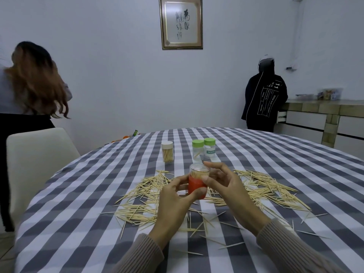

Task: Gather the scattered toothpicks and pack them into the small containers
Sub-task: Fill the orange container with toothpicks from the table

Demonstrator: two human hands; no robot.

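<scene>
Spillage threatens: left hand (173,196) grips the red jar (197,187), right hand (222,181) pinches its clear lid (199,168); a tilt scatters toothpicks.

Toothpicks (149,186) scattered on table (78,243) — three containers (198,152) behind them.

Two bare hands and ribbed knit sleeves

A left hand (173,201) and a right hand (226,186) are seen at lower centre of the frame, uncovered, no rings or watch being visible. Both forearms are covered to the wrists by taupe-brown ribbed knit sleeves (291,247), with close-fitting cuffs.
</scene>
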